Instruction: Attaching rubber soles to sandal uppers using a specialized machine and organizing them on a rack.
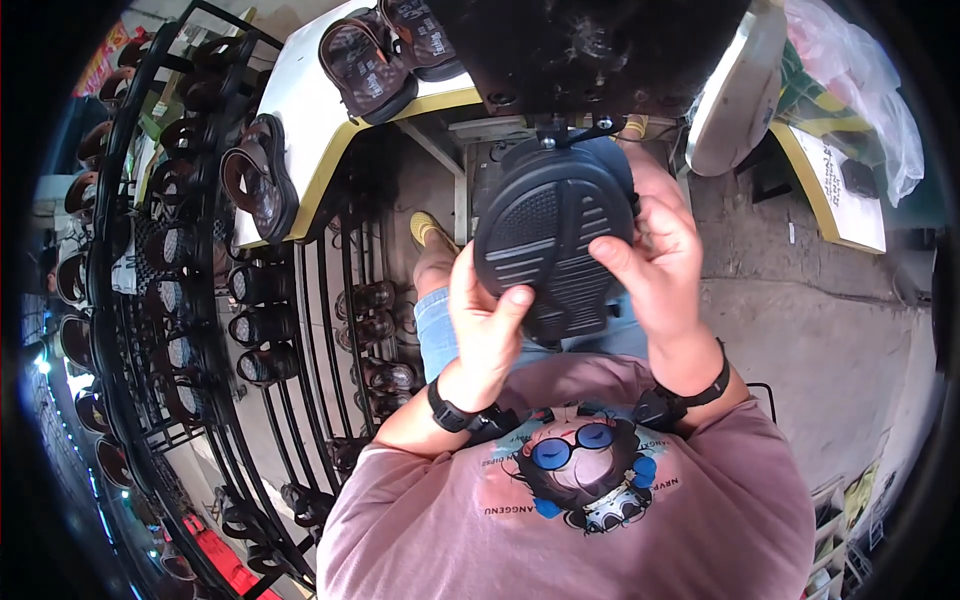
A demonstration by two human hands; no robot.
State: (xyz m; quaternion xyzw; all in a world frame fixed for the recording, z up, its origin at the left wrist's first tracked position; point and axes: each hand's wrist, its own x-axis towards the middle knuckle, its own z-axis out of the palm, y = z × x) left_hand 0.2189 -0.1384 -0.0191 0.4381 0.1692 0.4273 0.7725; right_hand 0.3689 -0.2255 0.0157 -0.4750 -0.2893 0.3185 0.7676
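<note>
A black sandal point(548, 232) is held sole-up in front of my chest, its ribbed tread facing the camera. My left hand point(482, 322) grips its lower left edge, thumb pressed on the sole. From the right, my right hand point(660, 262) clasps the sandal, fingers laid across the tread. Both wrists carry black bands. The sandal's toe end sits just under a dark machine block point(590, 55) above it.
A white, yellow-edged table point(310, 120) on the left carries a pair of brown sandals point(385, 50) and another at its edge point(262, 180). A black metal rack point(200, 300) full of sandals curves along the left. Concrete floor point(820, 330) lies to the right.
</note>
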